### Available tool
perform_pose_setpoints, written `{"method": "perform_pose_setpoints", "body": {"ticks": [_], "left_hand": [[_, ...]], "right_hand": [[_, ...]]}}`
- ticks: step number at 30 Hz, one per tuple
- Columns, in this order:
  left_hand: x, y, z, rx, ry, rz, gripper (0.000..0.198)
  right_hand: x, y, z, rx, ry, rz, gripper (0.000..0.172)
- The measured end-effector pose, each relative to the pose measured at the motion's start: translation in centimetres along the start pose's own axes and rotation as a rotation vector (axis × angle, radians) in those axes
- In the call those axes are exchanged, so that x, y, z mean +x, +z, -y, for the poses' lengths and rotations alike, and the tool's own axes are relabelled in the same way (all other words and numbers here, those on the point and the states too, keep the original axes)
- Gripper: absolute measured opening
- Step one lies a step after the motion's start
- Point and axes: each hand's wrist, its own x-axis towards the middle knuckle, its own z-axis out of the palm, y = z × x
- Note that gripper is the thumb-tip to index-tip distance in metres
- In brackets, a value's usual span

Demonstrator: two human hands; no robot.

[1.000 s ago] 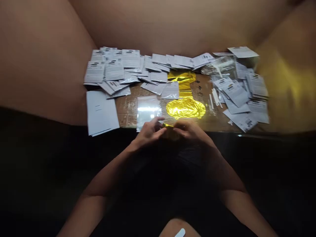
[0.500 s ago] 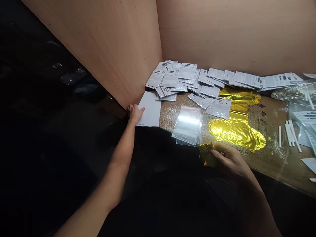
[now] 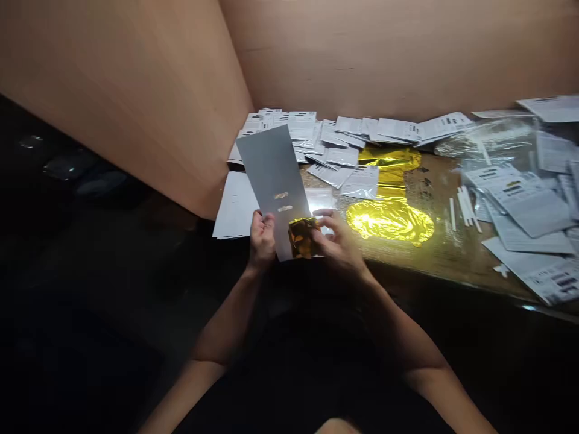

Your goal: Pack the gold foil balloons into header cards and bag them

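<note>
So the left hand (image 3: 262, 240) is pinched shut on the bottom edge of a grey card (image 3: 274, 175), which is why the card stands up and leans away over the table (image 3: 434, 265) edge instead of lying flat. The right hand (image 3: 338, 241) is closed around a folded gold foil (image 3: 302, 237) and holds it right against the card's lower right corner, so the two sit together, I'd say to line them up. Just behind them lie some clear bags (image 3: 322, 198), with a flat gold balloon (image 3: 389, 220) to the right and white sheets (image 3: 235, 206) to the left. Printed packets (image 3: 335, 129) are piled along the wooden walls (image 3: 362, 54), and white sticks (image 3: 462, 208) lie further right.
</note>
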Motion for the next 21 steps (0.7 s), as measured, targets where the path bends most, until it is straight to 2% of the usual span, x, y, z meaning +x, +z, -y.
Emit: {"method": "perform_pose_setpoints", "body": {"ticks": [3,5,7,9,11,14,16,19,21], "left_hand": [[-3.4,5.3,-0.6,-0.083,-0.034,0.086,0.053],[-4.2,7.2,-1.0,-0.072,-0.053,0.123,0.051],[-4.6,8.2,-1.2,-0.067,-0.076,0.147,0.046],[-4.9,9.0,-1.3,-0.092,-0.103,0.186,0.042],[-5.3,9.4,-1.4,-0.127,-0.157,0.277,0.040],[-5.4,9.4,-1.4,-0.178,-0.249,0.449,0.043],[-4.8,9.1,-1.3,-0.235,-0.340,0.569,0.048],[-3.2,8.7,-1.0,-0.364,-0.645,0.732,0.048],[-2.2,9.0,-0.7,-0.403,-0.832,0.780,0.046]], "right_hand": [[0.6,0.5,-1.3,-0.271,-0.071,-0.212,0.015],[0.0,-0.5,-2.0,-0.340,-0.022,-0.255,0.015],[-0.8,-2.0,-2.5,-0.338,0.048,-0.281,0.025],[-1.5,-3.6,-2.7,-0.257,0.094,-0.312,0.035],[-2.0,-5.0,-2.6,-0.085,0.132,-0.323,0.040],[-2.7,-6.7,-2.4,0.173,0.224,-0.253,0.048],[-3.3,-7.7,-2.0,0.222,0.243,-0.202,0.048],[-4.2,-9.5,-1.2,0.187,0.247,-0.112,0.044],[-4.5,-10.7,-0.6,0.126,0.289,-0.002,0.040]]}}
